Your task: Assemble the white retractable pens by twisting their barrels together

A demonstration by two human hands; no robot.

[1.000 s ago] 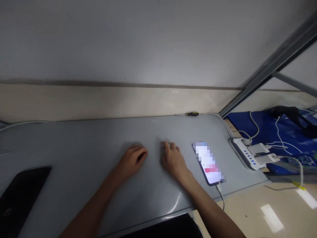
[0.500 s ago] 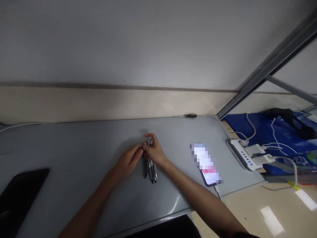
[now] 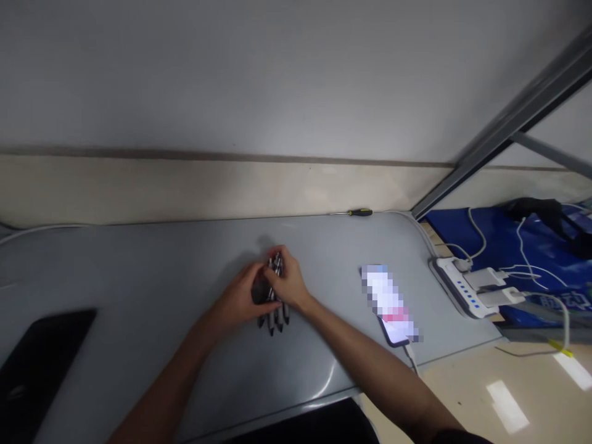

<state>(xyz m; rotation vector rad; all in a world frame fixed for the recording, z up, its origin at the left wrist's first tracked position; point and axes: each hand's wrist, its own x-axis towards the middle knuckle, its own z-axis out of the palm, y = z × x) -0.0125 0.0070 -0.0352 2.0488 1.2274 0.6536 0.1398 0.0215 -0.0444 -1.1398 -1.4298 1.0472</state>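
Observation:
A bunch of several silver-grey pens [image 3: 276, 316] with dark tips is held between my two hands over the grey table [image 3: 152, 277]. The tips point down toward the near edge, and the clip ends stick up between the fingers. My right hand [image 3: 290, 282] is wrapped round the bunch from the right, its thumb across the front. From the left, my left hand [image 3: 245, 295] curls against the same pens, its thumb reaching over their lower part. Parts of the pens are hidden behind the fingers.
A lit phone [image 3: 391, 302] on a white cable lies to the right. Beyond it a white power strip [image 3: 462, 288] holds several plugs. At the wall rests a screwdriver [image 3: 361, 212]. A black flat device [image 3: 44, 364] lies at left.
My left hand has gone from pinching fingertips near the pens' upper part to cupping the bunch, thumb now across it. The pens have spread side by side. The view has shifted slightly.

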